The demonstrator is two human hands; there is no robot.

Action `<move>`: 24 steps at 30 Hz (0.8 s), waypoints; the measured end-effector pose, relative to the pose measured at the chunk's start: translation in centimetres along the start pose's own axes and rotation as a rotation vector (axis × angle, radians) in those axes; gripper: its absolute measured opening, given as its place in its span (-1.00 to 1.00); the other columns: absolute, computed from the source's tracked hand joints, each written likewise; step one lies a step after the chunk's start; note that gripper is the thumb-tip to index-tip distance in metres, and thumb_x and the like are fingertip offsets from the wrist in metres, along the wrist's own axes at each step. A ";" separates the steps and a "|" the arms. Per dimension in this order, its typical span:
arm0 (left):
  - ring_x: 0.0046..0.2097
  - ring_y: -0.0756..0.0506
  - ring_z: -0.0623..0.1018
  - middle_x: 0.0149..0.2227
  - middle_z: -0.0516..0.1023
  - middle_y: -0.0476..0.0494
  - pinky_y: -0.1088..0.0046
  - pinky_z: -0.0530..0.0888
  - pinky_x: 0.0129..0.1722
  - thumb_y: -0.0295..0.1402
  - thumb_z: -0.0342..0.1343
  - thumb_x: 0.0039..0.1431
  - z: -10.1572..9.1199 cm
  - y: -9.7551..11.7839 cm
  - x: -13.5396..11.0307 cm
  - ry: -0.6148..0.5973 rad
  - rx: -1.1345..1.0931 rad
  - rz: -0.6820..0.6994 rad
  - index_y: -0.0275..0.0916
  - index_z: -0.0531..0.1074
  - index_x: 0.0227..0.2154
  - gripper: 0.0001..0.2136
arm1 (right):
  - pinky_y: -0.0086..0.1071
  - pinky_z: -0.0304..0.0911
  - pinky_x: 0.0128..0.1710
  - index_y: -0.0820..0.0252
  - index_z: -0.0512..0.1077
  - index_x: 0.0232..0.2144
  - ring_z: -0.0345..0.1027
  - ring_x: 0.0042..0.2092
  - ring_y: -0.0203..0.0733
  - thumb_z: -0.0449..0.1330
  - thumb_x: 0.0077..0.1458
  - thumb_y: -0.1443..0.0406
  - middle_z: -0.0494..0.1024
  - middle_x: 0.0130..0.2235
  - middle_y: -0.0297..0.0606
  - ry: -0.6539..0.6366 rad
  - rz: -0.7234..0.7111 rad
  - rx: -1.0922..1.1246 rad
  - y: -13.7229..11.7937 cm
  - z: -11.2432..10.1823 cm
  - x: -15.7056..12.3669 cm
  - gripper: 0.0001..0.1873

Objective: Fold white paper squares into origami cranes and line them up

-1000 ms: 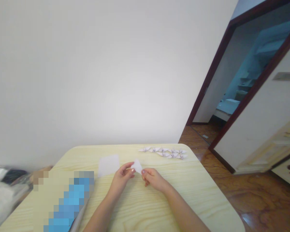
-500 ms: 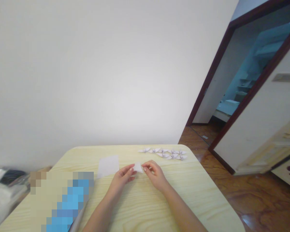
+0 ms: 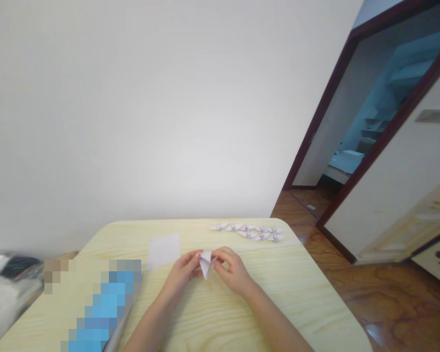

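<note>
Between my two hands is a small folded piece of white paper (image 3: 206, 264), its narrow point turned down toward me. My left hand (image 3: 185, 269) pinches its left edge, and my right hand (image 3: 230, 268) grips its right side with thumb and fingers. Both hands are just above the table. Left of them lies a flat white paper sheet (image 3: 164, 251). Beyond my right hand, several small folded paper cranes (image 3: 262, 236) rest in two rows near the far right corner.
The pale wood-grain table (image 3: 220, 322) has rounded corners and stands against a white wall (image 3: 168, 107). A blurred-out blue area (image 3: 106, 305) covers the table's left front. To the right are a wooden floor (image 3: 399, 298) and an open doorway (image 3: 352, 112).
The folded paper has turned so that its point hangs down, and a flap now shows. My right hand has shifted its grip on it. The sheet and the cranes stay put.
</note>
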State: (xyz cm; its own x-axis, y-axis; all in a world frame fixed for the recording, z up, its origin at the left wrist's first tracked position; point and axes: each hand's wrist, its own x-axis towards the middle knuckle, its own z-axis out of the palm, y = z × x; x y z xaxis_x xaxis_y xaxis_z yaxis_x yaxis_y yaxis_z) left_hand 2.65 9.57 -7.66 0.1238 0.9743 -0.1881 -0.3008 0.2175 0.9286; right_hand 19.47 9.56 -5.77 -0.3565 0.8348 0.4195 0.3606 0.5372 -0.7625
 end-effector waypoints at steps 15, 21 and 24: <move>-0.21 -0.15 0.48 -0.24 0.55 -0.23 0.45 0.35 -0.32 -0.16 0.21 -0.18 0.0 -0.5 0.1 0.000 0.109 -0.029 -0.29 0.48 -0.25 -0.59 | -0.33 0.12 -0.20 0.19 0.43 -0.45 0.16 -0.23 -0.20 0.19 -0.05 0.24 0.31 -0.35 -0.25 0.134 -0.023 -0.238 -0.8 0.9 0.0 -0.88; -0.16 -0.17 0.46 -0.18 0.53 -0.25 0.46 0.32 -0.34 -0.15 0.20 -0.16 0.4 -0.7 0.0 -0.018 0.007 -0.048 -0.28 0.48 -0.23 -0.59 | -0.16 0.00 -0.01 0.13 0.47 -0.36 0.05 -0.01 -0.07 0.17 -0.05 0.31 0.28 -0.08 -0.19 0.247 -0.095 -0.328 -1.4 1.5 0.0 -0.86; -0.17 -0.15 0.45 -0.18 0.52 -0.24 0.47 0.32 -0.32 -0.15 0.20 -0.17 0.6 -0.9 0.0 -0.018 -0.033 -0.048 -0.27 0.48 -0.25 -0.60 | -0.11 -0.05 0.04 0.15 0.48 -0.42 -0.03 0.07 0.00 0.17 -0.05 0.30 0.22 0.02 -0.17 0.278 -0.086 -0.324 -1.6 1.6 0.0 -0.89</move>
State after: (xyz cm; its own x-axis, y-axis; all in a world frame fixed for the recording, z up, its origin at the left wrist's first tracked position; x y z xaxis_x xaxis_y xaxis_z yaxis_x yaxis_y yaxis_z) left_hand 3.54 9.33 -8.33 0.1557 0.9617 -0.2258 -0.3247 0.2657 0.9077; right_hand 17.47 8.51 -5.31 -0.1674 0.7622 0.6253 0.6074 0.5793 -0.5435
